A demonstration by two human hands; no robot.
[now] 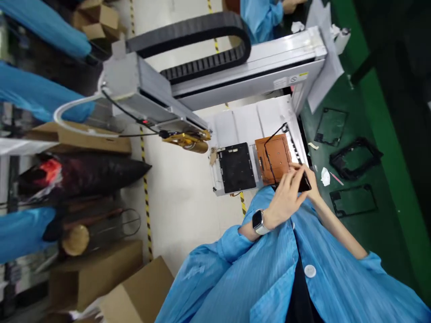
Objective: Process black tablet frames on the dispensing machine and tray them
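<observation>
In front of my chest, both hands are together on a small dark, glossy slab that looks like a phone (pixel 305 183). My left hand (pixel 284 197), with a watch on its wrist, has its thumb and fingers at the near side of the phone. My right hand (pixel 314 185) wraps the other side; its fingers are partly hidden. Just beyond my hands lies an orange-brown fixture plate (pixel 276 157) with a thin black frame (pixel 268 157) slanting across it. To its left is a black plate (pixel 237 168) on the white machine bed (pixel 232 128).
A gantry arm (pixel 249 67) with a cable chain (pixel 188 31) spans above, carrying a brass-coloured head (pixel 191 142). Black frames (pixel 355 157), tissue (pixel 325 176) and a pink stick (pixel 336 179) lie on the green bench (pixel 387 197). Cardboard boxes (pixel 141 287) and blue-sleeved co-workers (pixel 23 231) are leftward.
</observation>
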